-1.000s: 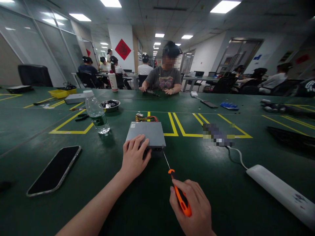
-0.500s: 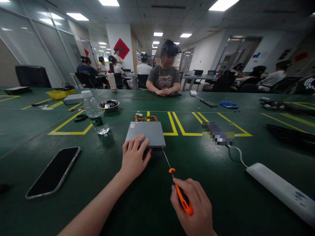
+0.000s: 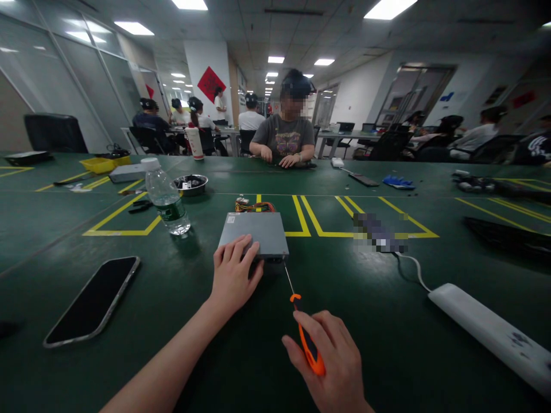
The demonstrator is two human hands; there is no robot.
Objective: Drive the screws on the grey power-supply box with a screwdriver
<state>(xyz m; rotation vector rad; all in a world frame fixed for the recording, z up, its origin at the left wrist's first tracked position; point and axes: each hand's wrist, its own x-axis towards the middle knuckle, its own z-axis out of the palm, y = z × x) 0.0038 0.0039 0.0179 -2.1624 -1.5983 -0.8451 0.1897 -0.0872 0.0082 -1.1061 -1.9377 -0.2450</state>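
Observation:
A grey metal computer power supply [image 3: 255,228] lies flat on the green table, its bundle of coloured cables [image 3: 253,206] at the far side. My left hand [image 3: 235,267] grips its near left part, fingers across the top and thumb against the front side. In my right hand [image 3: 329,355] is an orange and black screwdriver [image 3: 310,350], held from the right by the fingers, with the thumb lifted off the handle. Its thin shaft slants up to the near right corner of the power supply, the tip at the front face. Any screw there is too small to make out.
A water bottle [image 3: 167,201] and a phone [image 3: 94,301] are on the left, with a metal bowl [image 3: 191,183] behind. To the right lies a white power strip [image 3: 486,332] with a cable. A person [image 3: 286,132] sits across the table [image 3: 241,373].
The screwdriver's handle has shifted slightly left and stands a little steeper. My right thumb has moved away from the handle. My left hand still rests on the power supply.

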